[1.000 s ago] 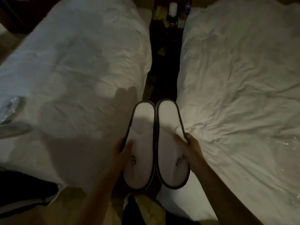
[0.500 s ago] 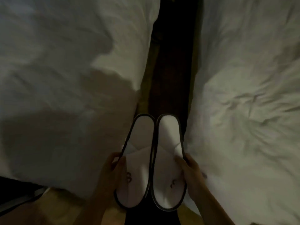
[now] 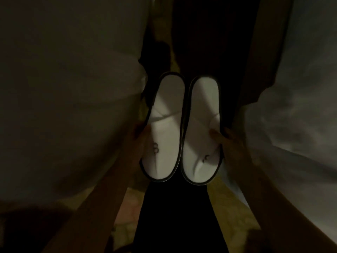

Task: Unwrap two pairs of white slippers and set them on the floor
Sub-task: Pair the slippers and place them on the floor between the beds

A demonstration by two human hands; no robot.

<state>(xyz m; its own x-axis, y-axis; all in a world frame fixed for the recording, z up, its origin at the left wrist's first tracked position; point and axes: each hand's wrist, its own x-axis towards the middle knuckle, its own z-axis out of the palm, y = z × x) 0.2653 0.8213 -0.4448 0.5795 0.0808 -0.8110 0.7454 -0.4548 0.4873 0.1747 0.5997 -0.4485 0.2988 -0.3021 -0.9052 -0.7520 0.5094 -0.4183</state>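
Two white slippers with dark edging are held side by side in the gap between two beds, toes toward me. My left hand (image 3: 141,136) grips the outer edge of the left slipper (image 3: 165,128). My right hand (image 3: 228,141) grips the outer edge of the right slipper (image 3: 201,132). Each slipper has a small dark logo on its toe strap. No wrapper shows on them. Whether they touch the floor I cannot tell in the dim light.
A white bed (image 3: 69,99) fills the left side and another white bed (image 3: 299,110) the right. A dark strip of floor (image 3: 206,44) runs between them. Yellowish patterned carpet (image 3: 228,203) lies near my legs.
The view has dipped and come closer to the floor gap. Both hands have carried the slipper pair lower between the beds. The picture has grown darker.
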